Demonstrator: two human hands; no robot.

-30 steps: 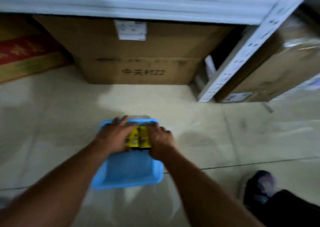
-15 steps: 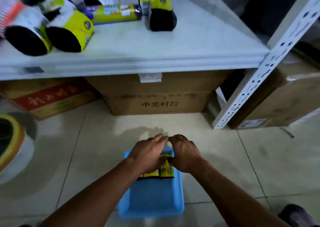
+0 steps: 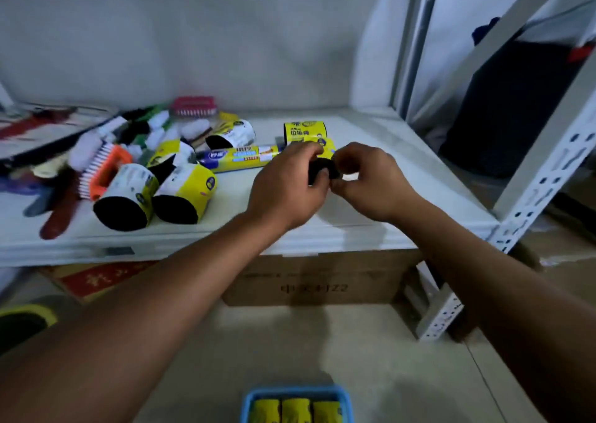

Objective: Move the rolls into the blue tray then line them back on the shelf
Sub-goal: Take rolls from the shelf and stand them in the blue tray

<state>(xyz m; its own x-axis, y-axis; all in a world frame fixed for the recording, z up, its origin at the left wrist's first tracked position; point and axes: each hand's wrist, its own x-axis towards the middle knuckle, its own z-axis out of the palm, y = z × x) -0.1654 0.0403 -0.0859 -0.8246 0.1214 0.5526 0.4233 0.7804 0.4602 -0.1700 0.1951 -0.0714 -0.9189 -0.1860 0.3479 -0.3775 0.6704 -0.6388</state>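
Both hands are up at the white shelf (image 3: 371, 229). My left hand (image 3: 283, 187) and my right hand (image 3: 371, 180) together grip a black roll with a yellow label (image 3: 322, 166) lying on the shelf. Another yellow-labelled roll (image 3: 304, 132) stands just behind it. Two fat black rolls (image 3: 124, 193) (image 3: 183, 193) lie at the shelf's left front, with a long blue-and-yellow roll (image 3: 238, 158) and another roll (image 3: 230, 135) behind them. The blue tray (image 3: 248, 403) sits on the floor at the bottom edge, holding three yellow rolls (image 3: 295, 411).
Brushes, among them an orange one (image 3: 106, 171) and a pink one (image 3: 193, 106), are heaped at the shelf's left back. A cardboard box (image 3: 316, 280) and a red-printed box (image 3: 96, 280) stand under the shelf. A perforated white upright (image 3: 545, 177) rises at right.
My hands left the rolls in the tray on the floor and rose to the shelf, where they now hold a roll. My view tilted upward with them.
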